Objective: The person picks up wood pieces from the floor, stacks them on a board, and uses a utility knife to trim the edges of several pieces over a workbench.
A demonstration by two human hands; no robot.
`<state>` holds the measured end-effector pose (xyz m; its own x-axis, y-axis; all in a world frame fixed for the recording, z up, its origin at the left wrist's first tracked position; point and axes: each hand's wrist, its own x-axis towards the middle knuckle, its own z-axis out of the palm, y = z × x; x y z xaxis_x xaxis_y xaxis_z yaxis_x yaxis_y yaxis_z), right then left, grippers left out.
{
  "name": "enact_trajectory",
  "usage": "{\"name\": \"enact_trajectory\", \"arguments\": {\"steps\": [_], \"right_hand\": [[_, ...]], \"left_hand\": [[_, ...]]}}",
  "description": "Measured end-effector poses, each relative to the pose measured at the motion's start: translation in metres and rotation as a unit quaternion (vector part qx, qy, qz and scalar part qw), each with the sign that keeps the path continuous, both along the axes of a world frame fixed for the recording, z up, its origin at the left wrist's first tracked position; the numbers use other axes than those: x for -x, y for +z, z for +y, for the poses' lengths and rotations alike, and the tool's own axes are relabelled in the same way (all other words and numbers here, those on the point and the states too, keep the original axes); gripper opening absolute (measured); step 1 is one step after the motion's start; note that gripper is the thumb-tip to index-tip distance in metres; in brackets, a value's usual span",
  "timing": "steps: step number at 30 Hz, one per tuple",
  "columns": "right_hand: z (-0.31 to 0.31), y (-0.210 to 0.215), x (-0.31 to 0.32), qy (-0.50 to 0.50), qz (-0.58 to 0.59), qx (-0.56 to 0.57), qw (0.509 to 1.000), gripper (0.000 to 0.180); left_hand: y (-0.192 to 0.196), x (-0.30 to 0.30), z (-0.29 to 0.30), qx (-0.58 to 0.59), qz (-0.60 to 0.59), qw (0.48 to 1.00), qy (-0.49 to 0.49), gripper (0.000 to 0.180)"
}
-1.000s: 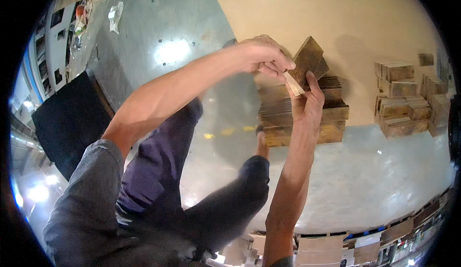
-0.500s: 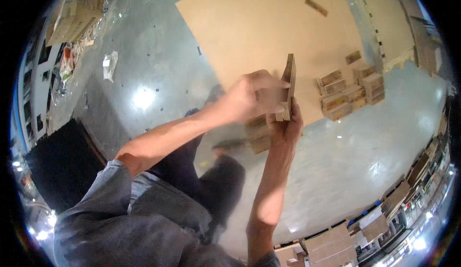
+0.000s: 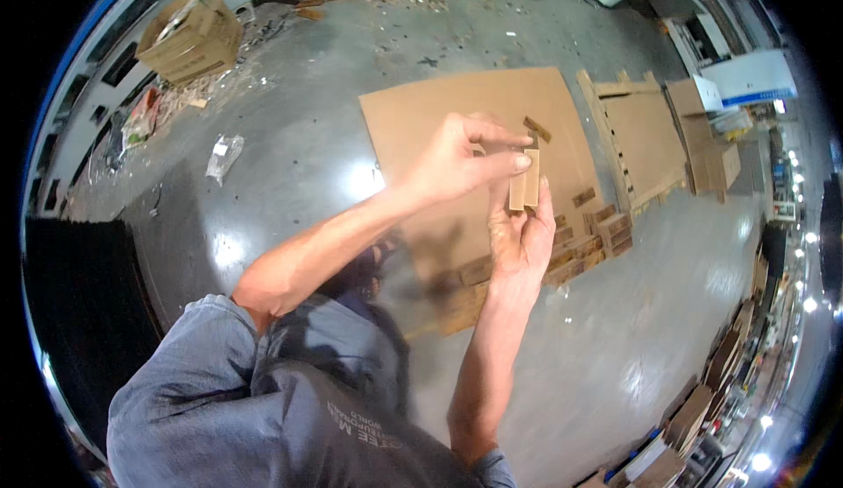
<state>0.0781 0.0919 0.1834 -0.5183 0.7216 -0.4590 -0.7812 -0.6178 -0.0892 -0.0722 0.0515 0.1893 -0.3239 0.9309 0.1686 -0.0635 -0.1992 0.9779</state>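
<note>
A narrow tan cardboard piece (image 3: 524, 180), with two long faces side by side, is held up in front of me. My left hand (image 3: 452, 161) pinches its upper end between thumb and fingers. From below, my right hand (image 3: 518, 246) grips the lower part, its thumb and fingers on either side. Behind my hands a large flat cardboard sheet (image 3: 430, 115) lies on the floor. Several small brown blocks or boxes (image 3: 575, 255) are stacked along its near right edge, partly covered by my right hand. One dark brown strip (image 3: 537, 128) lies farther back on the sheet.
An open cardboard carton (image 3: 191, 38) stands at the far left, with litter around it. A clear plastic bag (image 3: 224, 156) lies on the floor. Right of the sheet is a pallet-like panel (image 3: 637, 137), beside upright cardboard (image 3: 698, 141). A black mat-like surface (image 3: 83, 303) is at left.
My view has tilted up, bringing in more of the far floor. The piece in my hands has turned from edge-on to showing its two tan faces.
</note>
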Motion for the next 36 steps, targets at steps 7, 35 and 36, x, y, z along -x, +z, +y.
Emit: {"name": "enact_trajectory", "arguments": {"steps": [7, 35, 36], "right_hand": [[-0.027, 0.056, 0.053, 0.018, -0.017, -0.044, 0.999, 0.035], [0.125, 0.055, 0.592, 0.206, 0.124, -0.195, 0.951, 0.042], [0.13, 0.055, 0.608, 0.213, 0.13, -0.201, 0.947, 0.043]], "left_hand": [[0.046, 0.047, -0.033, -0.054, 0.03, 0.997, 0.035, 0.021], [0.073, 0.556, 0.064, -0.123, 0.1, 0.969, 0.19, 0.051], [0.075, 0.568, 0.067, -0.119, 0.117, 0.963, 0.211, 0.051]]}}
